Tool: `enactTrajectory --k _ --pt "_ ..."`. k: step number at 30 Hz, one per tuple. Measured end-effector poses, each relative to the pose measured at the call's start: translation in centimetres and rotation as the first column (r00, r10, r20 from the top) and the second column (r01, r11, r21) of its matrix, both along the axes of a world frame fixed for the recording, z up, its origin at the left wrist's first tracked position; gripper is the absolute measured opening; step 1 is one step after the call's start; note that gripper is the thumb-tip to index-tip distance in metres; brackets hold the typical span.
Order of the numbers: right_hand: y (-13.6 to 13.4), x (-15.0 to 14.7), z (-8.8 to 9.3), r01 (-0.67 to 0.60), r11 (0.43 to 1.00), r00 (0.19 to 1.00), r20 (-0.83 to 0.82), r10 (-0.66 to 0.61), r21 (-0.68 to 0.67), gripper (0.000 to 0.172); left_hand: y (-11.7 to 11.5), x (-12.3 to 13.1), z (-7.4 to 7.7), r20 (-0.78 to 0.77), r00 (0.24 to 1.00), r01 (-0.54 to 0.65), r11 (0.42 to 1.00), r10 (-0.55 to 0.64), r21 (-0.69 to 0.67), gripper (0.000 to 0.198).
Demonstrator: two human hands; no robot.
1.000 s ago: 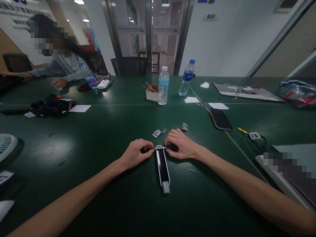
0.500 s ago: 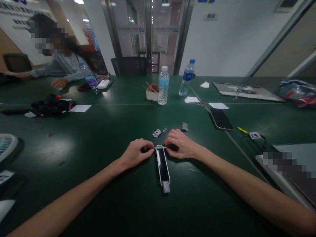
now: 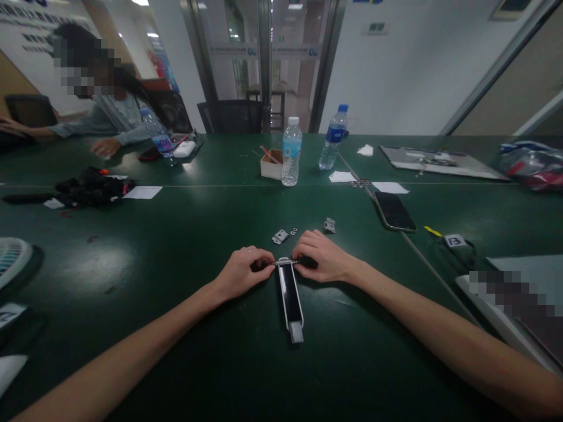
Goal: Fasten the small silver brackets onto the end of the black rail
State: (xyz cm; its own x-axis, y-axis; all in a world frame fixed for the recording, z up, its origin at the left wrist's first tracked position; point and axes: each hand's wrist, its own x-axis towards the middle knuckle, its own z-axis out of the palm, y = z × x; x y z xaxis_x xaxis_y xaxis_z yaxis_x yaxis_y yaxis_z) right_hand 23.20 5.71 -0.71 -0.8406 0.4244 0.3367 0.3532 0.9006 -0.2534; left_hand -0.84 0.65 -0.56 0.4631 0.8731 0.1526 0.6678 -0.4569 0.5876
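Observation:
A long, narrow white frame (image 3: 300, 306) with a dark middle lies on the green table, its pale block-like end (image 3: 296, 333) towards me. A thin metal rod (image 3: 285, 262) crosses its far end. My left hand (image 3: 246, 271) is closed in a pinch on the rod's left end. On the other side, my right hand (image 3: 325, 258) pinches the right end between thumb and fingers. Just beyond the hands lie a small metal bracket (image 3: 280, 237), small nut-like rings (image 3: 293, 232) and a second metal bracket (image 3: 328, 225).
A water bottle (image 3: 291, 153) stands by a small box (image 3: 271, 169), with another bottle (image 3: 334, 138) further right. A phone (image 3: 394, 211) and a tagged cable (image 3: 454, 241) lie at right. Black gear (image 3: 94, 189) is at left. Another person (image 3: 114, 120) sits far left.
Both hands keep the same pinch on the rod, and the frame stays in place. The other person's far hand has shifted slightly.

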Motion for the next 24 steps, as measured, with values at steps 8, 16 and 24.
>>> enactTrajectory --k 8,16,24 --pt "0.2 -0.02 -0.52 -0.011 1.0 1.0 -0.028 0.012 0.026 0.012 0.08 0.02 -0.1 0.004 1.0 0.009 1.0 -0.009 0.001 0.014" --pt "0.09 -0.08 -0.23 -0.014 1.0 1.0 -0.02 0.014 0.013 0.01 0.07 -0.08 -0.14 0.001 1.0 0.005 1.0 -0.005 0.005 0.013" --pt "0.22 0.0 -0.4 -0.013 1.0 1.0 -0.014 0.013 0.009 0.011 0.05 0.01 -0.11 -0.005 1.0 -0.011 1.0 0.011 0.004 0.014"
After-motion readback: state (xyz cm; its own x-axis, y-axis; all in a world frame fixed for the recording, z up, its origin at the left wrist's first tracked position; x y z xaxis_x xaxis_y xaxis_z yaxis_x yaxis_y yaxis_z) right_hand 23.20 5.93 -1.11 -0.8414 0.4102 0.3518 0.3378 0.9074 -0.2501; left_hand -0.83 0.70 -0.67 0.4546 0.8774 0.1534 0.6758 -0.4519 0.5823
